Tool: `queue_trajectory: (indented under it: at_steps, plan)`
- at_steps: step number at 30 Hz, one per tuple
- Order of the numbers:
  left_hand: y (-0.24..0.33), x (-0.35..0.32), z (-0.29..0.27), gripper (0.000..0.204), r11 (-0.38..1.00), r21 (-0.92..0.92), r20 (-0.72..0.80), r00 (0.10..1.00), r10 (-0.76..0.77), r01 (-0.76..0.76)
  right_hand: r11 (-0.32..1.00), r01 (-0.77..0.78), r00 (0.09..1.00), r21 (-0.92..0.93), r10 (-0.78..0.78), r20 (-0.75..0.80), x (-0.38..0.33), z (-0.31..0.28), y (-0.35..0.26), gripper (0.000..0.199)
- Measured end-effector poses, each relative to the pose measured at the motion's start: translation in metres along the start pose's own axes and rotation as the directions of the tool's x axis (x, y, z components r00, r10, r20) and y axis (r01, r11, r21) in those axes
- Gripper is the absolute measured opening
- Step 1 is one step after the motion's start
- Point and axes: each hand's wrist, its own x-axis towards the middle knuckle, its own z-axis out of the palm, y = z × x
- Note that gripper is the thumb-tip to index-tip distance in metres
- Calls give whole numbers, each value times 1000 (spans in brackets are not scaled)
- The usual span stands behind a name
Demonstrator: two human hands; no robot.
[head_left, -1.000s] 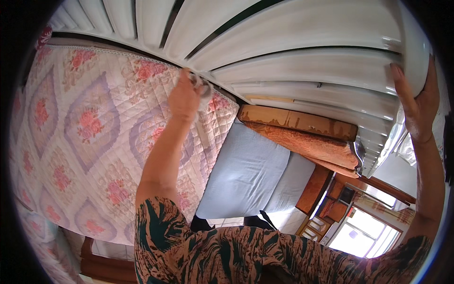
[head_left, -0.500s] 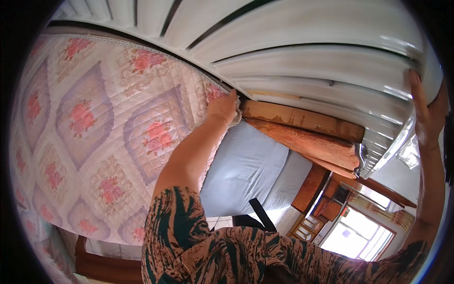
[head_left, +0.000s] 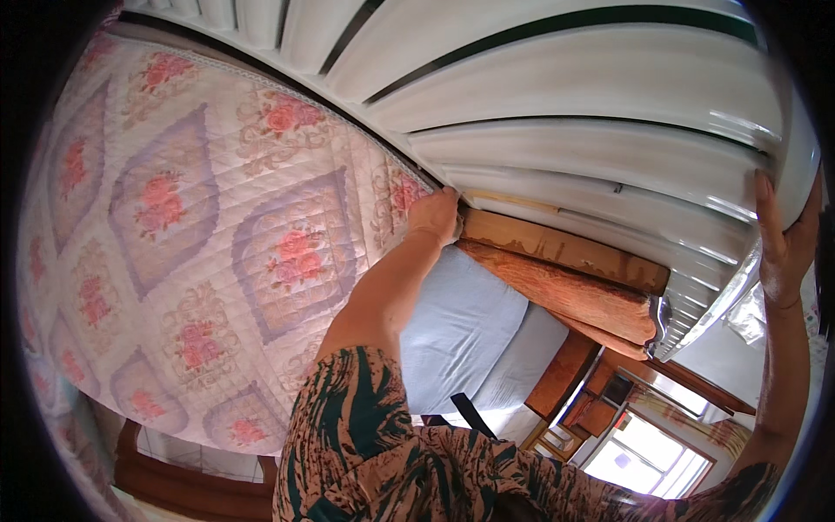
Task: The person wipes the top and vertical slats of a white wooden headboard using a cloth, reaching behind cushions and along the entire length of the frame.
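Note:
A quilted bed cover (head_left: 235, 230), pale with pink roses and lilac diamond frames, spreads over the left half of the view. My left hand (head_left: 437, 215) is closed on its corner, tucked against the foot of a white ribbed panel (head_left: 591, 157). Part of that corner is hidden under my fingers. Far to the right, my right hand (head_left: 785, 252) grips the panel's glossy edge, the thumb on the near face and the other fingers partly hidden. Beside my left forearm lies a smooth blue-grey sheet or pad (head_left: 470, 326).
Beyond the corner are a wooden board (head_left: 565, 250) and a folded orange cloth (head_left: 565, 287). A bright window (head_left: 648, 457) and wooden furniture (head_left: 565, 374) lie at lower right. A brown wooden bed frame part (head_left: 187, 474) shows at lower left above a tiled floor.
My left hand has moved right, taking the cover's corner along, so the cover reaches further over the blue-grey sheet. My right hand stays on the panel's edge; the whole view has shifted slightly.

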Motion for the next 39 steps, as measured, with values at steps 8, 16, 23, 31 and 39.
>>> queue_trajectory:
  at_steps: [8,16,23,31,39]
  plan:
    - [3,-1,-5,26,986,144,202,974,-106,78,986,60,998,154,-61,0,14,5,-4,56]
    - [14,2,-14,17,983,172,226,969,-98,59,999,27,999,43,-28,19,5,1,-5,56]
    - [8,1,3,25,991,-119,94,995,-44,55,1000,16,1000,12,-17,26,1,0,-3,56]
    - [20,-58,0,42,980,-182,55,994,95,-83,998,21,999,53,-19,-33,13,11,-8,57]
    - [-7,-263,-65,34,898,-418,166,984,-71,135,991,-40,998,129,45,-38,16,14,-15,54]
